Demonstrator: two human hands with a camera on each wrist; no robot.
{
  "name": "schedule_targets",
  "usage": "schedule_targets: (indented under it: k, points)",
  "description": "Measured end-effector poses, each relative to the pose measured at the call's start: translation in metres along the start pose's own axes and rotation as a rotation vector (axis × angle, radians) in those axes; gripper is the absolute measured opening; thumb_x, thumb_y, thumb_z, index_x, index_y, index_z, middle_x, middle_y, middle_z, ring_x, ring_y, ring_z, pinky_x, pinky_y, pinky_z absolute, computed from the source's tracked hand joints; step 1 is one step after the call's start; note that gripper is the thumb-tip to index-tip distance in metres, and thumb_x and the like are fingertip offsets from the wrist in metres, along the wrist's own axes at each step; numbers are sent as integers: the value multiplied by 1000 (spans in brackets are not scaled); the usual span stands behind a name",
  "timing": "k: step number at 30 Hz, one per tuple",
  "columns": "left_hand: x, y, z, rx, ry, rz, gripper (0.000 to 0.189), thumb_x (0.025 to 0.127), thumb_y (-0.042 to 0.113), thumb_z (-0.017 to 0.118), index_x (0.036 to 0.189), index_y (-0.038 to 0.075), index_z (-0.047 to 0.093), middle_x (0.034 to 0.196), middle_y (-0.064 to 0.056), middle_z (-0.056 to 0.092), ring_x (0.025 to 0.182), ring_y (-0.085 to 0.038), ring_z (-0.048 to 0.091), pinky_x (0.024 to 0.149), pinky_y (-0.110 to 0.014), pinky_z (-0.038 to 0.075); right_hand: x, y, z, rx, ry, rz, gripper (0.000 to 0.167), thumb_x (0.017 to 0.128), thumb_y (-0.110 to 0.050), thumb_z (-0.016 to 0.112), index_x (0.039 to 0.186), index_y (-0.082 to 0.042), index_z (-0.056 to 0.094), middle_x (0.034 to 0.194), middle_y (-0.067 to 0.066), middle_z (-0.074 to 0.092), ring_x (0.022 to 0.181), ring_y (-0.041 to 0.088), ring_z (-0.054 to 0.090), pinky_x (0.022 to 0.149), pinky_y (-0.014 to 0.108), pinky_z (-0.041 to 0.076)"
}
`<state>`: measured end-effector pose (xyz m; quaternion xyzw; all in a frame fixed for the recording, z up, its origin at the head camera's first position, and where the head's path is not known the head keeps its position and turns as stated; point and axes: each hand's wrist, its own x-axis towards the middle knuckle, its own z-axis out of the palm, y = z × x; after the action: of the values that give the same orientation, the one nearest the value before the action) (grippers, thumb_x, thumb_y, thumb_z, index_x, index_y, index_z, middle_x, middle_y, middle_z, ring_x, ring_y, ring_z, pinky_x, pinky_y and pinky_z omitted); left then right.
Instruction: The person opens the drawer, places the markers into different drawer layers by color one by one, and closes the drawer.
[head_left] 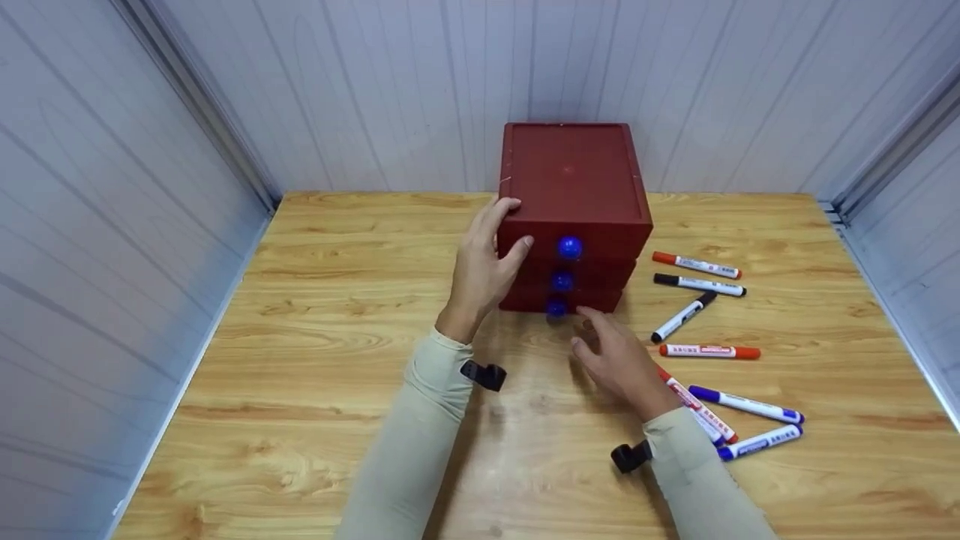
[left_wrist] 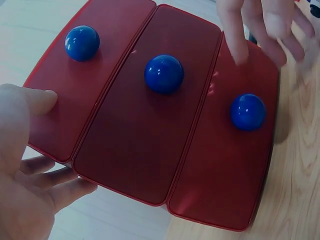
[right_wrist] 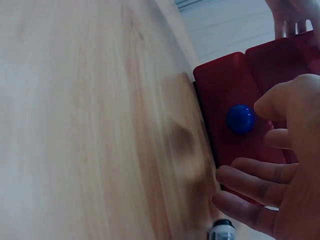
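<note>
A dark red three-drawer cabinet (head_left: 571,174) stands against the back wall, each drawer front bearing a round blue knob. My left hand (head_left: 480,262) holds the cabinet's left front edge, with the thumb on the top drawer front (left_wrist: 70,115) and the fingers around the side. All three drawers look closed. My right hand (head_left: 621,361) is just in front of the bottom drawer, fingers spread and loosely bent, holding nothing. Close to its thumb in the right wrist view is the bottom blue knob (right_wrist: 240,119).
Several whiteboard markers lie on the wooden table (head_left: 337,300) to the right, among them a black one (head_left: 699,285) and an orange-red one (head_left: 709,351). A red-capped marker (head_left: 697,405) lies close beside the right wrist. Pale panel walls (head_left: 375,90) enclose the table.
</note>
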<state>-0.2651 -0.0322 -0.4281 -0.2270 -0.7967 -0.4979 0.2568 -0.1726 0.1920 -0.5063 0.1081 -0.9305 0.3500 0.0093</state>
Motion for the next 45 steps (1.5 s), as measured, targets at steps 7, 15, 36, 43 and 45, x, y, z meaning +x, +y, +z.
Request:
schedule_targets:
  k: [7,15,36,43,45]
  points:
    - [-7,4,3,62,22,-31,44,93,22,71,134,17,58,144,-11,52,134,-24,47,106,-42,40,10,-2,20,-15,43,-40,58,97,-26,64,151,-16,45,131,17,53,118,34,53,100,52,43]
    - [-6,10,6,99,62,-43,43,92,22,72,132,18,58,140,-12,54,127,-24,52,103,-41,43,20,-5,24,-158,65,-128,58,96,-25,63,151,-20,45,127,17,54,104,33,58,90,52,48]
    - [-3,-12,4,93,19,214,42,97,17,66,134,9,49,163,-9,27,145,-17,32,111,-37,35,36,0,40,14,132,8,42,92,-24,67,134,-23,63,127,6,63,117,26,59,100,48,44]
    - [-1,-14,5,110,21,275,46,97,18,66,141,14,51,157,-12,37,142,-18,37,95,-36,49,35,-2,38,40,145,44,41,91,-22,68,132,-23,64,129,2,65,117,23,59,100,46,44]
    - [-2,-14,6,131,20,261,43,97,20,66,138,15,52,158,-10,36,142,-16,37,88,-37,52,35,-2,37,57,151,55,40,91,-22,67,131,-23,65,127,2,65,116,22,59,99,45,45]
